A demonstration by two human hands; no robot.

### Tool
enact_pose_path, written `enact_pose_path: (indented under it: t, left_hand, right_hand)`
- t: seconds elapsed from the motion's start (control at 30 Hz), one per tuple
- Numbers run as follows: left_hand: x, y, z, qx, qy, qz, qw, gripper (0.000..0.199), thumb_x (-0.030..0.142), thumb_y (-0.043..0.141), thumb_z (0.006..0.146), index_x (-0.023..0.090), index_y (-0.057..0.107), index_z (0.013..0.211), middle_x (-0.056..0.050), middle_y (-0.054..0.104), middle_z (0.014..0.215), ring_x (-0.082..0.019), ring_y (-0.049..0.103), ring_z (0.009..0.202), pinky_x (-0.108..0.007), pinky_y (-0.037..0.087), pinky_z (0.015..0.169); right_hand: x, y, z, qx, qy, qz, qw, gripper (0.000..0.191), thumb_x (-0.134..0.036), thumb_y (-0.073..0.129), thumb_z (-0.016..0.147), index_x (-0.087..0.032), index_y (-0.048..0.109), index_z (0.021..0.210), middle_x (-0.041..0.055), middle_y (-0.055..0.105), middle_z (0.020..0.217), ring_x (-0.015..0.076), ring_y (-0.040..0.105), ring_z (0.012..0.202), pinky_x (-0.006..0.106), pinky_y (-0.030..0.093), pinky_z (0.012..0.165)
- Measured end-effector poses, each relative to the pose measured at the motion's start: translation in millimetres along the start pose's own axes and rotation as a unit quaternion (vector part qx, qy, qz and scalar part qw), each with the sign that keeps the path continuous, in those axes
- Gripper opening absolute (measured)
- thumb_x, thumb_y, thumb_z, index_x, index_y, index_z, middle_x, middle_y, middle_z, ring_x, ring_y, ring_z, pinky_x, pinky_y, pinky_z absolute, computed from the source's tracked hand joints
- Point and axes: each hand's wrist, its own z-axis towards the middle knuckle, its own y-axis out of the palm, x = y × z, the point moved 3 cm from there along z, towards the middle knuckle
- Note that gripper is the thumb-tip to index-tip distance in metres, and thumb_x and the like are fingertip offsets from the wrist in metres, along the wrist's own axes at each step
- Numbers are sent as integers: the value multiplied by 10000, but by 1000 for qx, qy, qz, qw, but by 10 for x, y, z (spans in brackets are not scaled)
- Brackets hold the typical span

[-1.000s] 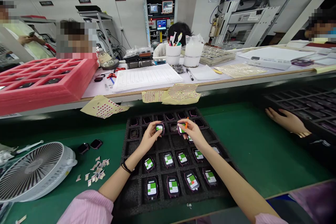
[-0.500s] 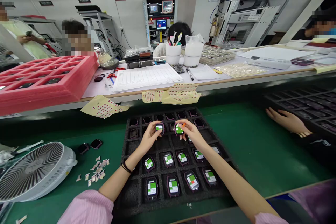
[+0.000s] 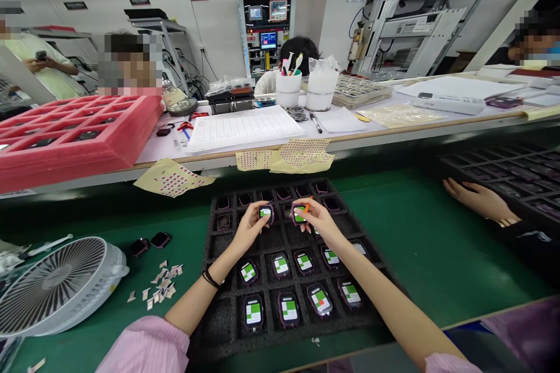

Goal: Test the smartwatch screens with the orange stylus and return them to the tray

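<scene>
My left hand (image 3: pixel 252 224) is closed on a smartwatch (image 3: pixel 266 213) with a lit green and white screen, its thumb at the lower edge. A second smartwatch (image 3: pixel 299 214), also lit green, is gripped in my right hand (image 3: pixel 321 222). A thin orange item (image 3: pixel 308 204) sticks out by the right fingers; its kind is hard to tell. Both watches are above a black foam tray (image 3: pixel 273 277). In its near pockets lie several lit watch bodies, such as this watch (image 3: pixel 289 309). The far pockets hold watches with dark screens.
On the green bench, a white fan (image 3: pixel 61 285), small paper-like strips (image 3: pixel 161 285) and two dark watches (image 3: pixel 160 239) lie left. A co-worker's hand (image 3: pixel 479 201) rests beside another foam tray (image 3: pixel 520 175) at right. The shelf behind carries a pink foam tray (image 3: pixel 126 134).
Both hands stay nearly still, each with its watch. The orange item beside my right fingers stands a little more upright. A person at the far left has shifted slightly.
</scene>
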Motion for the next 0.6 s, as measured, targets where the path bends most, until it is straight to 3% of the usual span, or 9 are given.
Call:
enact_pose_path:
  t: [0.17, 0.33, 0.6]
  left_hand:
    - [1, 0, 2, 4, -1, -1, 1000, 451, 444, 614, 774, 187, 481, 1121, -65, 555, 1038, -98, 525, 703, -193, 405, 522]
    - [-15, -8, 5, 6, 0, -3, 1000, 461, 448, 620, 773, 183, 483, 1124, -67, 563, 1026, -99, 531, 691, -194, 395, 507]
    - [-18, -10, -3, 3, -3, -7, 1000, 452, 436, 617, 778, 185, 481, 1128, -64, 561, 1036, -91, 541, 681, -189, 383, 503]
  right_hand:
    - [-5, 0, 0, -11, -7, 5, 1000, 392, -425, 698, 715, -177, 584, 996, -40, 529, 658, 76, 528, 424, 177, 343, 352]
    - [-20, 12, -8, -44, 1, 60, 997, 384, -441, 594, 803, -185, 564, 1088, 33, 581, 822, 148, 637, 577, 216, 437, 400]
    - [14, 56, -11, -88, -7, 63, 994, 440, -341, 649, 775, -219, 512, 1175, 43, 560, 883, 196, 668, 724, 216, 474, 410]
